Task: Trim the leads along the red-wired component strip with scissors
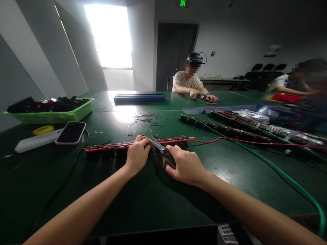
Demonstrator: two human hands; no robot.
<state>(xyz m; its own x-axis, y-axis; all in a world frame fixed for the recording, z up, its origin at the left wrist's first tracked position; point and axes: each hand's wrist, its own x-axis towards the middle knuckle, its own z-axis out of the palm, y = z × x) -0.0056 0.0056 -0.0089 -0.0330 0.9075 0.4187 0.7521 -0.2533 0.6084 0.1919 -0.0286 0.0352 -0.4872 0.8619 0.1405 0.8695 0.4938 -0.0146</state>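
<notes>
A row of black parts [116, 152], strung with copper-coloured and red wire, lies across the table in front of me. My left hand [138, 154] is closed at the middle of this row, thumb and forefinger pinching the red wire [102, 148]; the exact spot is partly hidden by the fingers. My right hand [187, 165] grips dark-handled scissors [157, 144], their blades slightly apart and pointing up and left beside my left fingertips. Rightward from the row, the red wire runs on across the table.
Clipped dark bits [145, 118] lie beyond my hands. Left are a phone [71, 132], a yellow tape measure [43, 130] and a green basket [51, 116] of black parts. More wired rows [224, 129] and a green cable [276, 166] lie right. Two people sit across the table.
</notes>
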